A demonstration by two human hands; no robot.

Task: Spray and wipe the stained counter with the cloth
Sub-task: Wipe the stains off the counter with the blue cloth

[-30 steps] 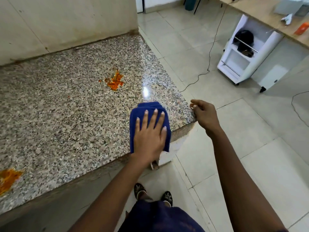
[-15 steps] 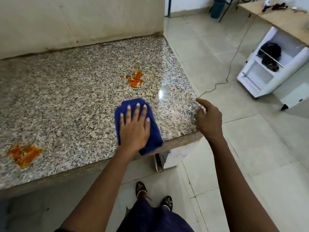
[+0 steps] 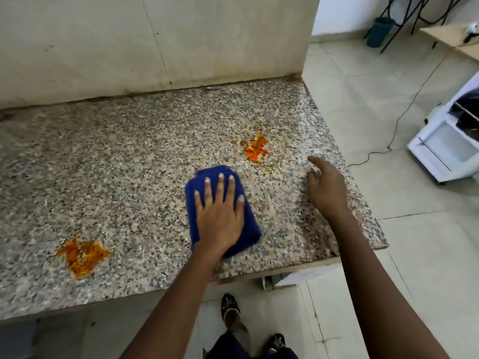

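Note:
A folded blue cloth (image 3: 248, 226) lies on the speckled granite counter (image 3: 129, 177). My left hand (image 3: 220, 213) presses flat on the cloth with fingers straight and spread. An orange stain (image 3: 255, 149) sits just beyond the cloth to the right. A second orange stain (image 3: 83, 255) lies near the front edge at the left. My right hand (image 3: 326, 187) hovers over the counter's right end, holding nothing, fingers loosely bent with the index finger extended. No spray bottle is in view.
A pale wall (image 3: 155, 42) backs the counter. Tiled floor (image 3: 427, 255) lies to the right, with a white shelf unit (image 3: 448, 149), a cable (image 3: 375, 154) and a dark bin (image 3: 379, 32). My feet (image 3: 233, 314) stand below the counter's front edge.
My left hand has slid the cloth away from the front edge toward the right stain. My right hand has moved from the counter's corner to above its surface.

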